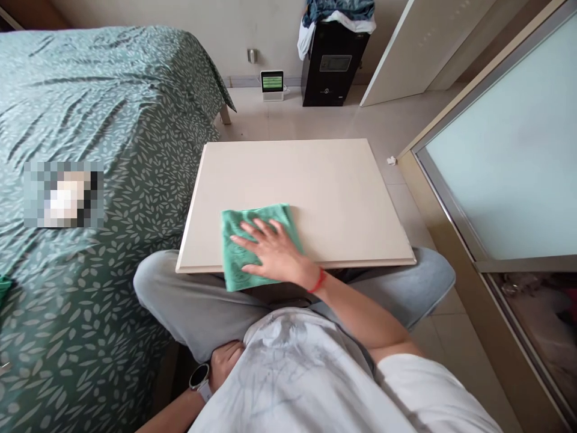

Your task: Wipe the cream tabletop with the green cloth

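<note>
My right hand (273, 249) lies flat on a green cloth (234, 267), fingers spread, pressing it against the table top. The cloth is spread out near the front left of a small cream table (324, 186), and its near edge hangs over the front rim. A red string bracelet circles my right wrist. Down at my lap, beside the left thigh, rests my left hand (224, 362), with a watch (199, 377) on its wrist. My shirt hides most of its fingers, so their grip does not show.
A bed with a green leaf-patterned sheet (148, 120) stands at the left, a blurred-out item on it. Beyond the table are a small white-framed screen (272, 84) and a black cabinet (331, 66) topped with clothes. A sliding glass door (509, 138) runs along the right.
</note>
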The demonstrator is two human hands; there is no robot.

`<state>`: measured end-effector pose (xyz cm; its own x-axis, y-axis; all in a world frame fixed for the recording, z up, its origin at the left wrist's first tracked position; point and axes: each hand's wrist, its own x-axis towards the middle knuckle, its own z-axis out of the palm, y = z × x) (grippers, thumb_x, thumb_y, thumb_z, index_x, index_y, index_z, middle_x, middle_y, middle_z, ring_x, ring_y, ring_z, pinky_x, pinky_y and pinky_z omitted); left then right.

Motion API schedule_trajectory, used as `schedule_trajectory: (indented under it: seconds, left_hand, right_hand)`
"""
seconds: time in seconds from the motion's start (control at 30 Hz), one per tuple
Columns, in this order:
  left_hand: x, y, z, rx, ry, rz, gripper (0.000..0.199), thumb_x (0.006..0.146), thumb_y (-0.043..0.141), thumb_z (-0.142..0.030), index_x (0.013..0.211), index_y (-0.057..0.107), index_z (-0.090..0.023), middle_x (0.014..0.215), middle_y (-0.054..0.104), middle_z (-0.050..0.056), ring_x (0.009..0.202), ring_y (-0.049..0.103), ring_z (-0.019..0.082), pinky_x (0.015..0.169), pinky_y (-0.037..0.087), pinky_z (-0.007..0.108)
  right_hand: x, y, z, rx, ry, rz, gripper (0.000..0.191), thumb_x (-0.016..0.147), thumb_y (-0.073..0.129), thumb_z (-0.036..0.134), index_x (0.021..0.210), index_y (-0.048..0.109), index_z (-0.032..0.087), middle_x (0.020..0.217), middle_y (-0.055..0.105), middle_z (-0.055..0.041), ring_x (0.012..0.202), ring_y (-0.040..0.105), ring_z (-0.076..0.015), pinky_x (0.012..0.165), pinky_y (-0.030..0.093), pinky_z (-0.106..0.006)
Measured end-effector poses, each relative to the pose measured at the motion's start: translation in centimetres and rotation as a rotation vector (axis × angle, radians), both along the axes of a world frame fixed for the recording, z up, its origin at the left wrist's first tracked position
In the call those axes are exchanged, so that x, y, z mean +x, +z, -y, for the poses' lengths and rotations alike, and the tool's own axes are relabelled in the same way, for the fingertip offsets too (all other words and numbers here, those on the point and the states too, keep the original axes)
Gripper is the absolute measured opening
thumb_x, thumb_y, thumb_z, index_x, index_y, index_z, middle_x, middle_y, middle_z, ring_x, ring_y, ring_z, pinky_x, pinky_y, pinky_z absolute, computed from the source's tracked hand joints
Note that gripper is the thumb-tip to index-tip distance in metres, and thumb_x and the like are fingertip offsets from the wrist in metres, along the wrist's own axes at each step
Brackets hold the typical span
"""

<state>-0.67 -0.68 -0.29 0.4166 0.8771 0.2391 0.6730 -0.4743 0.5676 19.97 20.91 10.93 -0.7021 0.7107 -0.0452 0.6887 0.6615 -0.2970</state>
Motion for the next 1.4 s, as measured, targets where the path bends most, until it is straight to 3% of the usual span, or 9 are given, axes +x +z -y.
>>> schedule_trajectory:
  seconds: [0.23, 0.33, 0.4, 0.53, 0.77, 0.87, 1.0, 1.17, 1.4]
  left_hand:
    - [0.1, 0.1, -0.1, 0.001, -0.001, 0.016, 0.035, 0.079, 0.033, -0.032, 0.047, 0.039, -0.019, 0.044, 0.041, -0.003, 0.038, 0.039, 0.007, 0.041, 0.025, 0.019]
    - [0.1, 0.1, -0.1, -0.010, -0.016, 0.017, 0.035, 0.080, 0.032, -0.032, 0.048, 0.040, -0.019, 0.045, 0.042, -0.003, 0.039, 0.041, 0.007, 0.041, 0.026, 0.019]
    - [0.0, 0.2, -0.1, -0.014, -0.023, 0.016, 0.036, 0.080, 0.031, -0.032, 0.048, 0.040, -0.019, 0.045, 0.043, -0.003, 0.039, 0.041, 0.007, 0.041, 0.026, 0.019]
    - [0.0, 0.2, -0.1, -0.010, -0.023, 0.011, 0.035, 0.081, 0.030, -0.031, 0.049, 0.040, -0.019, 0.045, 0.043, -0.003, 0.040, 0.041, 0.007, 0.042, 0.026, 0.018]
    - [-0.1, 0.1, -0.1, -0.009, -0.020, 0.004, 0.036, 0.081, 0.029, -0.032, 0.048, 0.037, -0.019, 0.044, 0.041, -0.003, 0.038, 0.039, 0.007, 0.041, 0.025, 0.019]
    - [-0.2, 0.0, -0.1, -0.009, -0.019, -0.001, 0.035, 0.082, 0.030, -0.030, 0.050, 0.039, -0.019, 0.044, 0.042, -0.003, 0.038, 0.040, 0.006, 0.041, 0.026, 0.018]
    - [-0.3, -0.1, -0.1, -0.010, -0.019, -0.006, 0.035, 0.082, 0.029, -0.029, 0.050, 0.039, -0.019, 0.045, 0.042, -0.003, 0.039, 0.040, 0.006, 0.041, 0.026, 0.018]
    - [-0.2, 0.0, -0.1, -0.012, -0.016, -0.001, 0.036, 0.082, 0.029, -0.031, 0.049, 0.038, -0.019, 0.045, 0.042, -0.003, 0.039, 0.039, 0.006, 0.042, 0.025, 0.018]
    - [0.1, 0.0, 0.0, -0.003, 0.018, 0.008, 0.037, 0.081, 0.029, -0.032, 0.047, 0.036, -0.018, 0.044, 0.041, -0.003, 0.039, 0.039, 0.006, 0.042, 0.024, 0.019]
  right_hand:
    - [19.3, -2.0, 1.5, 0.069, -0.556, 0.133, 0.078, 0.117, 0.058, 0.058, 0.190, 0.052, 0.032, 0.201, 0.038, -0.0143, 0.186, 0.029, -0.0487, 0.143, 0.031, -0.080]
    - [23.8, -2.5, 1.2, 0.081, -0.780, 0.159, 0.089, 0.116, 0.060, 0.061, 0.195, 0.040, 0.025, 0.205, 0.021, -0.0237, 0.188, 0.016, -0.0575, 0.136, 0.030, -0.094]
    - [24.2, -2.5, 0.1, 0.070, -0.879, 0.162, 0.093, 0.118, 0.057, 0.061, 0.197, 0.033, 0.018, 0.204, 0.015, -0.0310, 0.188, 0.014, -0.0608, 0.134, 0.031, -0.096]
    - [18.6, -1.6, -3.2, 0.011, -0.808, 0.172, 0.086, 0.122, 0.054, 0.058, 0.197, 0.038, 0.018, 0.204, 0.015, -0.0297, 0.188, 0.017, -0.0586, 0.141, 0.025, -0.091]
    - [-3.2, 0.2, -4.2, -0.064, -0.080, 0.005, 0.099, 0.114, 0.068, 0.074, 0.196, 0.042, 0.026, 0.206, 0.019, -0.0177, 0.189, 0.010, -0.0605, 0.143, 0.011, -0.097]
    - [-11.2, 0.7, -3.5, -0.035, 0.116, -0.005, 0.089, 0.117, 0.066, 0.061, 0.195, 0.043, 0.024, 0.205, 0.021, -0.0159, 0.189, 0.012, -0.0578, 0.144, 0.013, -0.095]
    - [-15.3, 1.0, -3.4, -0.003, 0.229, -0.005, 0.071, 0.118, 0.057, 0.039, 0.187, 0.054, 0.023, 0.203, 0.032, -0.0126, 0.190, 0.017, -0.0512, 0.146, 0.018, -0.090]
    - [-8.6, 0.5, -4.7, 0.021, 0.110, -0.041, 0.076, 0.114, 0.059, 0.032, 0.189, 0.052, 0.030, 0.201, 0.038, -0.0089, 0.189, 0.027, -0.0448, 0.150, 0.019, -0.083]
    - [12.2, -0.4, -5.5, 0.036, -0.436, 0.088, 0.075, 0.118, 0.043, 0.031, 0.193, 0.048, 0.024, 0.202, 0.035, -0.0147, 0.189, 0.026, -0.0438, 0.147, 0.022, -0.080]
